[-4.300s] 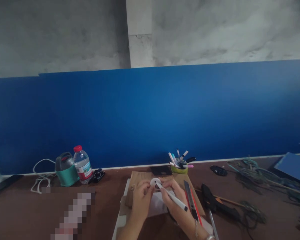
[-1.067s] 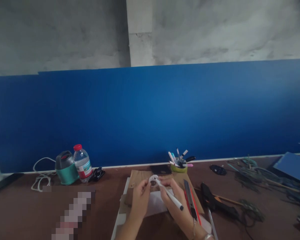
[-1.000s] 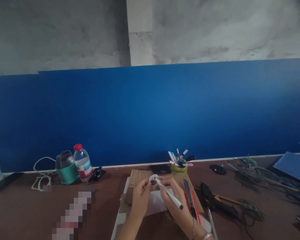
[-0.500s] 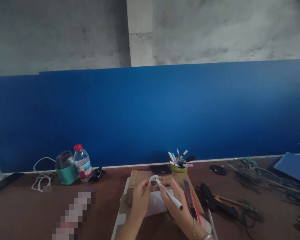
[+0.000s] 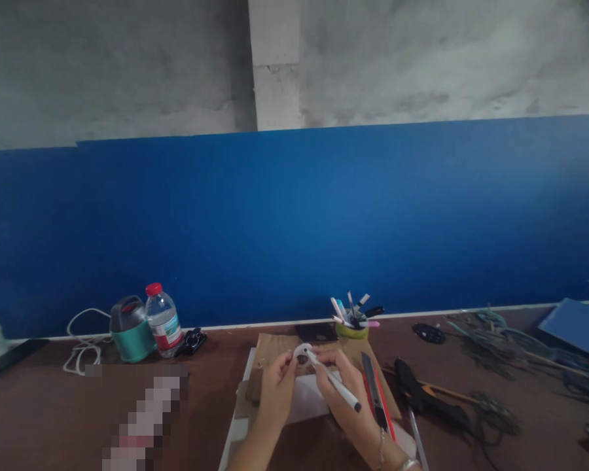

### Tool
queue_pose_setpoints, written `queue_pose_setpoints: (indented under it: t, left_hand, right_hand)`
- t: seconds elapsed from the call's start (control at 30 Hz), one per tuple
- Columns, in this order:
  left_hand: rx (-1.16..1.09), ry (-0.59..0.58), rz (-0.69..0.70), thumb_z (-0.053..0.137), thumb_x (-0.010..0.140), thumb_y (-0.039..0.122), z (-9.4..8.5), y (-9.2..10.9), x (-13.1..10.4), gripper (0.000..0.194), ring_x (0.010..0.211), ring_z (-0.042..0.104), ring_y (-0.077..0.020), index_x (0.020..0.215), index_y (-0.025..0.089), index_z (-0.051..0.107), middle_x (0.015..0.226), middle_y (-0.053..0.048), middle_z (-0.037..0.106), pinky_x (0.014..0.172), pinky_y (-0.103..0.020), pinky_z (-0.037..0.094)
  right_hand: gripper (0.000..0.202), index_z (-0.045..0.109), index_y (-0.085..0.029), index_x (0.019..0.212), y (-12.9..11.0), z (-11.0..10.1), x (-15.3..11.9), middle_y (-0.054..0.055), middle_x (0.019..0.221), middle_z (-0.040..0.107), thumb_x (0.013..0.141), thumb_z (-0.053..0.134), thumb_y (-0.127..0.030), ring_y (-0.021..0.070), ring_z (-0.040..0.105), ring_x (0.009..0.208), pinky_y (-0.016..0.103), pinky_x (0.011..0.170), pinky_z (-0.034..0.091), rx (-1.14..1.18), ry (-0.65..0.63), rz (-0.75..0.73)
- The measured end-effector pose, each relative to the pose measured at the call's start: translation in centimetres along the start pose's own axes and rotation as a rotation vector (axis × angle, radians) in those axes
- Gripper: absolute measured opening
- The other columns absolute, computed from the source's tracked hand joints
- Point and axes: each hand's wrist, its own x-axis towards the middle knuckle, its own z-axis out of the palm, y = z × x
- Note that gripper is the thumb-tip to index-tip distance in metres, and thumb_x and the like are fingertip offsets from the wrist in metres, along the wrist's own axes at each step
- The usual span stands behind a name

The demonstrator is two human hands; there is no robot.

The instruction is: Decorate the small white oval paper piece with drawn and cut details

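While two hands meet over brown cardboard (image 5: 273, 343), left hand (image 5: 277, 387) pinches one white ring (image 5: 297, 351) at its 8 o'clock edge, fingers nearly closed. Right hand (image 5: 347, 378) closed around one white marker (image 5: 344, 392), tip at ring, black end toward 5 o'clock. From ring: one utility knife (image 5: 372, 379), 4 o'clock; one pen cup (image 5: 352, 332), 2 o'clock; one bottle (image 5: 167, 330), 9 o'clock. Versus earliest frame: ring opening shows wider.

A red-capped bottle (image 5: 164, 325) stands beside a teal-and-grey container (image 5: 132, 333) and a white cable (image 5: 83, 350).
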Motion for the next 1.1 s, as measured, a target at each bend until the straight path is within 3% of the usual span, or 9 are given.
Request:
queue_pose_setpoints:
  t: [0.53, 0.73, 0.93, 1.1]
  left_hand:
    - [-0.025, 0.013, -0.022, 0.051, 0.077, 0.047, 0.1, 0.0, 0.2, 0.037, 0.078, 0.064, -0.0235, 0.084, 0.015, 0.07, 0.08, -0.007, 0.072, 0.072, -0.03, 0.048]
    - [-0.052, 0.0, -0.043, 0.051, 0.077, 0.043, 0.1, 0.1, 0.2, 0.035, 0.08, 0.063, -0.0241, 0.086, 0.015, 0.069, 0.081, -0.007, 0.071, 0.073, -0.03, 0.047]
    - [0.036, 0.09, -0.083, 0.05, 0.077, 0.045, -0.5, -0.7, 0.5, 0.034, 0.071, 0.061, -0.0228, 0.076, 0.015, 0.066, 0.07, -0.004, 0.067, 0.065, -0.028, 0.045]
    - [0.019, 0.212, -0.121, 0.048, 0.079, 0.045, -1.7, -1.2, 1.1, 0.035, 0.084, 0.061, -0.0249, 0.086, 0.015, 0.065, 0.084, -0.008, 0.069, 0.073, -0.03, 0.045]
  right_hand:
    - [0.003, 0.057, -0.02, 0.075, -0.4, -0.2, 0.1, 0.009, 0.089, 0.07, 0.074, 0.054, -0.018, 0.022, 0.066, 0.076, 0.03, 0.067, 0.052, -0.008, -0.026, 0.014]
    - [0.006, 0.058, -0.02, 0.075, -0.7, -0.2, 0.0, 0.009, 0.09, 0.07, 0.078, 0.055, -0.024, 0.0209, 0.065, 0.074, 0.031, 0.07, 0.051, 0.033, -0.038, 0.054]
    - [0.014, 0.057, -0.018, 0.077, -0.8, -0.3, 0.1, 0.007, 0.079, 0.068, 0.08, 0.055, -0.032, 0.0221, 0.063, 0.077, 0.032, 0.073, 0.049, 0.128, -0.012, 0.091]
    - [0.013, 0.057, -0.018, 0.076, -0.6, -0.3, 0.2, 0.003, 0.075, 0.065, 0.082, 0.054, -0.029, 0.0181, 0.059, 0.073, 0.028, 0.07, 0.046, 0.15, 0.012, 0.067]
